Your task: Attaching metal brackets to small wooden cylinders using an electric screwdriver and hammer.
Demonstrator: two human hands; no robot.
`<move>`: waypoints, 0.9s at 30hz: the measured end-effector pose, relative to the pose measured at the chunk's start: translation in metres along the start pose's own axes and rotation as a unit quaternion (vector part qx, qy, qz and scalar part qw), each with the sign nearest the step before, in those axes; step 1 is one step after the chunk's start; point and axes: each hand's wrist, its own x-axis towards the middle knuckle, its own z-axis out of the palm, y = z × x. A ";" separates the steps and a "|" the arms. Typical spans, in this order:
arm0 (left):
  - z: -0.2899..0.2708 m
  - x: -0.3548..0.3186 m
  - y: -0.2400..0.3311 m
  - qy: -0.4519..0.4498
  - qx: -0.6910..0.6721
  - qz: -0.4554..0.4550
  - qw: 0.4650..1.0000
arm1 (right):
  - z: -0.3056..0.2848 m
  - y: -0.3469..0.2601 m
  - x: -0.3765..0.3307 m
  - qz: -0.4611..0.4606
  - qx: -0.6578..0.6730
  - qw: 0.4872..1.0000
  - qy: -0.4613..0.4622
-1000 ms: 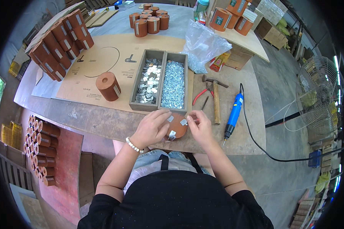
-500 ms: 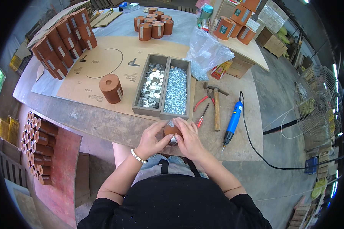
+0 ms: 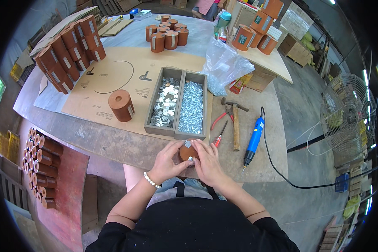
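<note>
At the front edge of the workbench, my left hand and my right hand are closed around a reddish-brown cylinder. Small silvery metal pieces show on its far and near sides, and my thumbs press by the near one. Just beyond my fingers stands a grey two-part box; flat metal pieces fill its left side and many small screws its right. Another reddish-brown cylinder, with a hole in its top and a pale strip down its side, stands on the cardboard to the left.
Right of the box lie a hammer, red-handled pliers, a screwdriver and a corded blue electric screwdriver. Stacked cylinders stand back left. A plastic bag sits behind the tools; a fan stands far right.
The cylinder between my hands is tilted or turned a little, and more of its brown surface shows. My hands keep hold of it. The whole view has shifted slightly.
</note>
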 end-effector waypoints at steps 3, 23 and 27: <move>-0.002 0.002 0.002 0.007 0.004 -0.005 1.000 | -0.001 0.004 0.008 0.007 0.019 1.000 -0.018; 0.015 -0.006 -0.005 -0.029 0.041 -0.074 0.996 | -0.011 0.055 0.059 0.019 0.200 0.977 -0.069; 0.009 -0.002 -0.006 -0.057 -0.004 -0.094 0.994 | -0.016 0.059 0.074 -0.064 0.139 0.977 -0.150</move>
